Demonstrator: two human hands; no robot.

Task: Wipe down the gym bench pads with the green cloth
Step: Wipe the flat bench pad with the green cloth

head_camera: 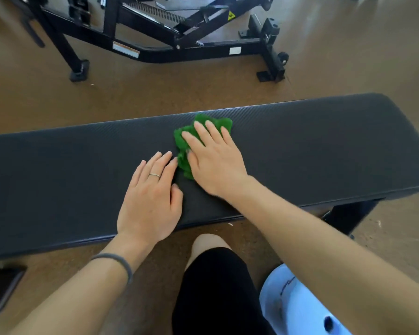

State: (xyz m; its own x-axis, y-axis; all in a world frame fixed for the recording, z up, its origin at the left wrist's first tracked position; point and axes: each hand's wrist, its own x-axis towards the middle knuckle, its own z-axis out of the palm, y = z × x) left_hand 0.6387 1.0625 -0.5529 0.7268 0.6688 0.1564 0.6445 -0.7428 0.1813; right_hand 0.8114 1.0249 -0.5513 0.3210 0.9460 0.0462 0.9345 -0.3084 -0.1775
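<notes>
Green cloth pressed flat on black bench pad by R hand, fingers straight, L hand laid flat at cloth's 7 o'clock, holding nothing.

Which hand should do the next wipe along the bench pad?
Right. The right hand already presses flat on the green cloth; the left hand rests on the bare bench pad beside it.

No wording is legible; a yellow warning triangle marks the black frame.
</notes>
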